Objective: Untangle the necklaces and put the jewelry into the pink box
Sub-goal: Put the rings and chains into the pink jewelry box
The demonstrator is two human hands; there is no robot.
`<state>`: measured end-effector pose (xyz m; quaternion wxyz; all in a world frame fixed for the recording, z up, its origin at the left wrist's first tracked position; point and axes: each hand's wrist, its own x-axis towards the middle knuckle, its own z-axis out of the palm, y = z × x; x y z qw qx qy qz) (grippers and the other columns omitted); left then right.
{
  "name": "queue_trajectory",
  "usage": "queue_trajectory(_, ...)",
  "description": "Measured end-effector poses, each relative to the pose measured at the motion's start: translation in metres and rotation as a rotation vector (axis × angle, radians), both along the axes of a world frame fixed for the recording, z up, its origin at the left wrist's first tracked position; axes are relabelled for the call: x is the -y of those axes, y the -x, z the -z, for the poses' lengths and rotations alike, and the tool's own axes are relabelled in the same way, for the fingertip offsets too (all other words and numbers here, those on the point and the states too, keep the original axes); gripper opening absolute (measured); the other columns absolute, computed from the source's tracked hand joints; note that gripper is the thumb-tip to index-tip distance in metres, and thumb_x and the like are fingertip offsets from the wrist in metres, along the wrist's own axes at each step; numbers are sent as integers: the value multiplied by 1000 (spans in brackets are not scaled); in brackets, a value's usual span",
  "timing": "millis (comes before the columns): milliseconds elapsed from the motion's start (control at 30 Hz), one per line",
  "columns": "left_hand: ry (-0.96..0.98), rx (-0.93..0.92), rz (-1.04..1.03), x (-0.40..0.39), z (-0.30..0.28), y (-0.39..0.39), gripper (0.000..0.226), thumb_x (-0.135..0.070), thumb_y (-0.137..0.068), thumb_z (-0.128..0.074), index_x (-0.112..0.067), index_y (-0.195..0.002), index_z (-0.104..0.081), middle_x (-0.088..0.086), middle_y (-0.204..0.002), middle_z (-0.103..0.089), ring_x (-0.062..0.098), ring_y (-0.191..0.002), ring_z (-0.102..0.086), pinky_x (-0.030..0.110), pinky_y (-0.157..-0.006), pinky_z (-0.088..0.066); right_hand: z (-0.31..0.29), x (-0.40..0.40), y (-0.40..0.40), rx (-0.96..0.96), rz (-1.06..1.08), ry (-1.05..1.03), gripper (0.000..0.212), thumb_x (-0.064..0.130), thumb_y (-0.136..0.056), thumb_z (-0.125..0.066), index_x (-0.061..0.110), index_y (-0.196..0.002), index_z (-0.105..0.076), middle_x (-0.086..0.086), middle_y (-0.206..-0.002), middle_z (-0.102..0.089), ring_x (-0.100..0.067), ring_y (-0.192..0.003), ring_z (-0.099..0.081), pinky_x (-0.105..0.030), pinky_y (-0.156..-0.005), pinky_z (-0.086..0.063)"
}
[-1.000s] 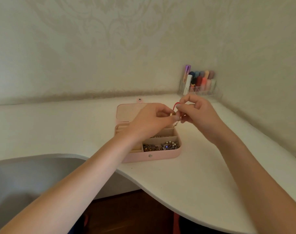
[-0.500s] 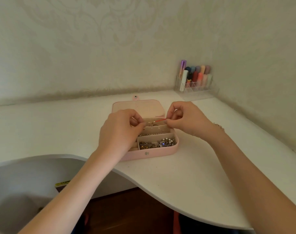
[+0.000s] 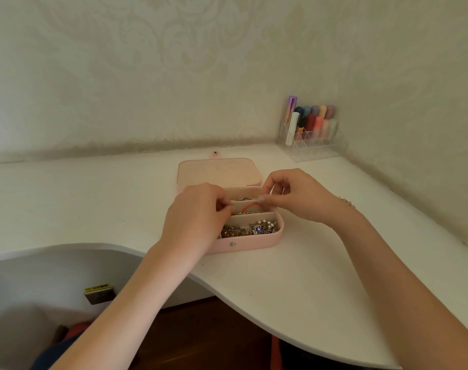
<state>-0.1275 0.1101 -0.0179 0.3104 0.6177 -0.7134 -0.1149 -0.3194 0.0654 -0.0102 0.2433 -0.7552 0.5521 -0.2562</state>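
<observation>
Red cord (image 3: 250,206) strung low over the middle compartment of the pink box (image 3: 250,243), likely for laying in flat. Pinched at 3 o'clock by right hand (image 3: 294,194) fingertips, at 9 by left hand (image 3: 198,217), its grip end hidden. Chains (image 3: 250,229) heaped at 6; lid (image 3: 219,172) open at 12.

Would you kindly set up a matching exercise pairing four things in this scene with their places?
1. thin red cord
2. heap of beaded metal jewelry
3. clear plastic organizer of coloured tubes
4. flat pink box lid

A. back right corner of the white table
B. lying open behind the box
C. between the two hands, over a middle compartment
D. nearest compartment

Pairs: 1-C, 2-D, 3-A, 4-B
</observation>
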Motion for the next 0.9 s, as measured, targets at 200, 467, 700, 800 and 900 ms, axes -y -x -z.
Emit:
queue_trajectory(200, 30, 19, 11, -1, -2, -2, 10, -25, -87, -63, -23, -85, -73, -5, -86, -65, 15, -82, -56, 31, -70, -47, -6, 9, 44, -204, 442, 163, 26, 43, -82, -68, 21, -76, -55, 7, -72, -52, -17, -70, -52, -30, -64, -41)
queue_trajectory(467, 24, 15, 8, -2, 0, 0, 9, -23, -87, -63, -22, -84, -72, -6, -82, -61, 17, -81, -59, 28, -69, -47, 2, 16, 73, -459, 512, -261, 37, 36, -86, -66, -1, -91, -67, -8, -72, -57, -25, -77, -53, -28, -70, -42)
queue_trajectory(700, 22, 2, 15, -1, 1, 0, 8, -21, -85, -63, -23, -87, -70, -6, -85, -63, 18, -88, -56, 31, -74, -46, -10, 5, 50, 167, 354, -180, 19, 20, -91, -58, 6, -79, -61, -7, -75, -68, -15, -64, -64, -28, -68, -48)
queue_trajectory(800, 48, 36, 35, 2, 1, 4, 23, -21, -84, -64, -24, -107, -64, -5, -101, -63, 19, -103, -48, 34, -87, -41, -23, -5, 29, 459, 166, -286, 14, 21, -93, -55, 13, -82, -59, -1, -80, -70, -12, -74, -70, -25, -72, -45)
queue_trajectory(900, -47, -95, 110, 3, -9, 13, 43, -36, -83, -68, -26, -123, -55, -14, -113, -58, 8, -108, -49, 8, -76, -33, -29, -14, 11, 716, -97, -381, 15, 17, -93, -54, 13, -79, -58, -3, -77, -66, -18, -75, -68, -22, -66, -49)
